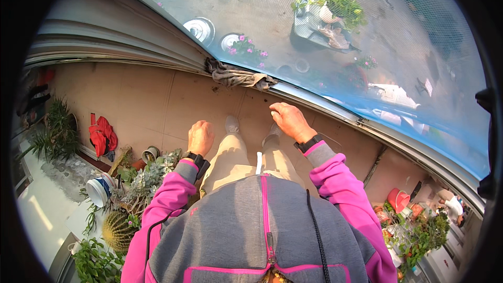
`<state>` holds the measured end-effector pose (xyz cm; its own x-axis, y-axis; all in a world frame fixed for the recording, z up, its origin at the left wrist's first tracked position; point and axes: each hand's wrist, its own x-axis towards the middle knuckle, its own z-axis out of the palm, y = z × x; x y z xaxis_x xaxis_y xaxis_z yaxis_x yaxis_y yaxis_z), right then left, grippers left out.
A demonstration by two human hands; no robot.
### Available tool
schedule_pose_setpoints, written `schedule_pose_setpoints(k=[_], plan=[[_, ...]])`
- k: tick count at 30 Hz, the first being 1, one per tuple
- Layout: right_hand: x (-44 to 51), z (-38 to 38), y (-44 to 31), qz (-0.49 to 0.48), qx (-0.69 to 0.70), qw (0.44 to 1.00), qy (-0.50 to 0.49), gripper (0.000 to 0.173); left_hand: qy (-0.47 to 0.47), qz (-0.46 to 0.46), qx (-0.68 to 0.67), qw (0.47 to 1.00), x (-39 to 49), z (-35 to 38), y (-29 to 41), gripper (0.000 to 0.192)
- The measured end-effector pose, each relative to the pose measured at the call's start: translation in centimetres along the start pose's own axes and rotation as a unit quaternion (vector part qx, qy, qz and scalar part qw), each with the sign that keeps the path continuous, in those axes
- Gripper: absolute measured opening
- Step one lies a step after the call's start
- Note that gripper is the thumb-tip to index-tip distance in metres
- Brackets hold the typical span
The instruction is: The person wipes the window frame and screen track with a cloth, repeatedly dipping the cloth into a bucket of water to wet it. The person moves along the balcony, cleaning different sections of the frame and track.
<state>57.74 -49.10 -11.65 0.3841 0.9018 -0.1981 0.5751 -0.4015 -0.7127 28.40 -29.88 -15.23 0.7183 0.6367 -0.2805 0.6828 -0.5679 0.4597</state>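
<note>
Both hands are held out in front of my body, over the tiled floor (137, 106). My left hand (201, 137) shows its back with the fingers curled under, so its palm is hidden. Further forward and to the right, my right hand (291, 121) has loosely bent fingers and a slightly parted thumb, with nothing visible between them. The nearest thing to it is the metal window track (334, 110), which it does not appear to touch. A crumpled grey-brown cloth (239, 76) lies along that track, ahead of my hands.
Beyond a mesh screen (251, 4) stand a grey container (310, 27) with a leafy plant and several flowers. Potted succulents (149, 179), a round cactus (118, 232) and a red cloth item (103, 135) are at left. A red bucket (398, 200), plants (424, 232) and another person (454, 206) appear at right.
</note>
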Motion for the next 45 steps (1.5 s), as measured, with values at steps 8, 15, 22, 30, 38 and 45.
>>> schedule_pose_setpoints(k=[8, 15, 22, 30, 38, 45], plan=[[18.8, 10.4, -7.0, 0.215, 0.365, 0.899, -0.110, 0.043, -0.024, -0.258, -0.134, 0.956, -11.3, -3.3, -10.3, 0.029], [20.7, 14.3, -7.5, 0.269, 0.369, 0.882, -0.119, 0.045, -0.014, -0.279, -0.192, 0.941, -14.8, -4.1, -16.1, 0.031], [20.5, 12.0, -8.1, 0.050, -0.151, 0.977, -0.144, 0.036, -0.050, -0.300, -0.263, 0.916, -12.3, -3.7, -14.2, 0.030], [19.7, 12.4, -7.3, 0.088, -0.047, 0.989, -0.111, 0.050, -0.041, -0.322, -0.335, 0.884, -15.0, -4.6, -11.0, 0.028], [22.2, 13.6, -5.5, 0.076, 0.125, 0.987, -0.061, 0.048, -0.015, -0.381, -0.340, 0.860, -19.9, -3.3, -9.6, 0.029], [20.3, 12.2, -6.6, -0.041, -0.145, 0.979, -0.134, 0.045, -0.005, -0.357, -0.360, 0.862, -20.0, -1.5, -8.0, 0.028]])
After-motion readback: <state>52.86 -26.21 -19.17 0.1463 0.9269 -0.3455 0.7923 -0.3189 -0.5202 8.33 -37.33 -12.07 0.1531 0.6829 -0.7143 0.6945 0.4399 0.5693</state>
